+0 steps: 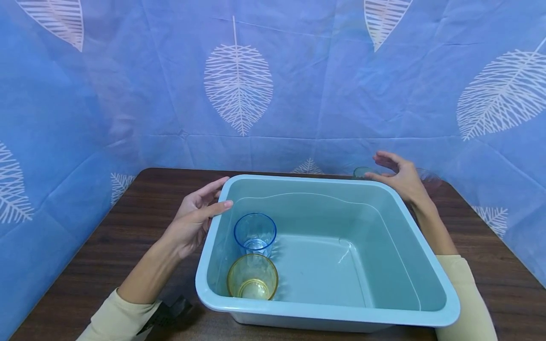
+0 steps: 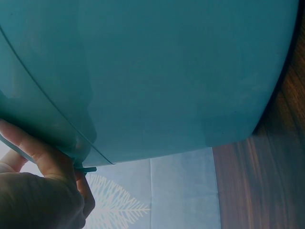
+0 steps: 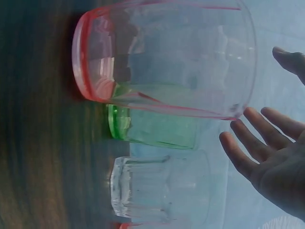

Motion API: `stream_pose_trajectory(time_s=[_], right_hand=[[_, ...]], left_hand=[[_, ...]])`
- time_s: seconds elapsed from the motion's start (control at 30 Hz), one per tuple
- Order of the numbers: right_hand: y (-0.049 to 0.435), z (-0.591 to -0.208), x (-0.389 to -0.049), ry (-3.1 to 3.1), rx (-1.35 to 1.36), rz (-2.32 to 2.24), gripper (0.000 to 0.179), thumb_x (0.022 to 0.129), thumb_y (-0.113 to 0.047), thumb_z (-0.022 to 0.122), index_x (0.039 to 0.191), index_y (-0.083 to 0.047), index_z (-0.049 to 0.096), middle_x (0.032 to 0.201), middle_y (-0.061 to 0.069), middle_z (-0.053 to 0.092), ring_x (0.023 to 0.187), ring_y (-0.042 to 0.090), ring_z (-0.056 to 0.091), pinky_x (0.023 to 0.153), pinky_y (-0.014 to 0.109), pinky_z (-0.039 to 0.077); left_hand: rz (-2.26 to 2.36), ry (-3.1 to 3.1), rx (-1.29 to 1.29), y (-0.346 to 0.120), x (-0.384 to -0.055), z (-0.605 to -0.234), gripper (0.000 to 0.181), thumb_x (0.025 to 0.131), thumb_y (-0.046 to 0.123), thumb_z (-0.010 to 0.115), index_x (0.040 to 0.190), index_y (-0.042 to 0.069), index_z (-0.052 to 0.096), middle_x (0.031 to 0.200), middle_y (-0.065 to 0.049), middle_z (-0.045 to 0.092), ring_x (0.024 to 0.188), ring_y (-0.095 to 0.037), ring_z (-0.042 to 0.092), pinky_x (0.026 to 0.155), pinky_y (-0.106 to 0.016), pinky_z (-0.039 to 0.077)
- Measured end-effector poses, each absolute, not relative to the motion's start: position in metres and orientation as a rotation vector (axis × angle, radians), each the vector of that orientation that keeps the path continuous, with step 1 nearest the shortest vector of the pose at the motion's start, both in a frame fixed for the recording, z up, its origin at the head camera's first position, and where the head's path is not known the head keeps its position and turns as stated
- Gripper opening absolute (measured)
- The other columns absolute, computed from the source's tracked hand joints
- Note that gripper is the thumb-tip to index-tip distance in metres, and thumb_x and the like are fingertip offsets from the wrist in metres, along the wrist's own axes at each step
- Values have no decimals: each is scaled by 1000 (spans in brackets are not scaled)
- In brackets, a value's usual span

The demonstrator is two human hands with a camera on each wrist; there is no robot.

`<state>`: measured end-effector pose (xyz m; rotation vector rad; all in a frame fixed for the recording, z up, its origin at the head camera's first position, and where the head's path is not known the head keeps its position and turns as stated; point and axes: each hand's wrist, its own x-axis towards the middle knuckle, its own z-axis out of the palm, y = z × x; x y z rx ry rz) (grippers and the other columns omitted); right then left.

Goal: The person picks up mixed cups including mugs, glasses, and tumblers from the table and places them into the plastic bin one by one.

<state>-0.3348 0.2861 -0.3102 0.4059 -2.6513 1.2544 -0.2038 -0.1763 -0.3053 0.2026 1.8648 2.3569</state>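
A light blue plastic basin (image 1: 328,312) stands on the table, with a blue-rimmed glass (image 1: 255,232) and a yellow glass (image 1: 256,278) at its left end. My left hand (image 1: 192,220) grips the basin's left rim, thumb over the top; the left wrist view shows its fingers at that edge. Beyond the far right corner, my right hand (image 1: 398,177) is spread, close to a green glass (image 1: 362,171) mostly hidden by the basin. In the right wrist view, its fingertips are near the rim of a pink glass (image 3: 167,57), and nothing is in its grasp.
A clear glass (image 3: 157,188) stands beside the green one, with a bit of another reddish item (image 3: 125,225) at the frame edge. The dark wooden table (image 1: 115,255) ends at a blue leaf-patterned cloth (image 1: 290,85). A dark object (image 1: 172,310) is by the left sleeve.
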Motion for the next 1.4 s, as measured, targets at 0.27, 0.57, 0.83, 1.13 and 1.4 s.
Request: stream_pose_trajectory(time_s=[0.27,0.57,0.83,1.13,1.4], right_hand=[[286,-318,-340,-2712,466,1297,78,96,-14,73,159,3,32,153,32,44,137,51,45,82,1,44],[290,-324,-344,-2722,572,1193,78,90,0,73,155,11,32,150,37,43,139,55,39,106,67,43],[290,-326,-347,-2779,494,1062,75,89,-2,73,153,11,37,149,38,43,138,56,39,107,69,42],[286,-322,-350,-2907,368,1062,80,91,-6,72,158,7,30,156,36,35,143,57,33,114,69,37],[284,-320,-350,-2957,335,1011,81,93,-9,72,159,4,28,157,37,32,141,58,35,114,69,38]], left_hand=[[2358,1869,203,-177,-203,-305,64,99,0,63,158,3,38,116,-10,56,89,-14,76,78,-33,65],[2355,1860,214,-176,-204,-305,64,99,0,64,158,3,39,116,-12,56,88,-14,76,78,-34,65],[2348,1872,214,-176,-204,-304,65,99,0,63,159,3,37,117,-11,56,90,-15,76,79,-35,65],[2352,1872,208,-176,-205,-304,65,99,0,63,159,3,37,119,-11,55,91,-14,76,78,-34,65],[2357,1862,202,-176,-204,-304,65,99,0,63,159,3,37,118,-11,56,89,-13,76,78,-33,65]])
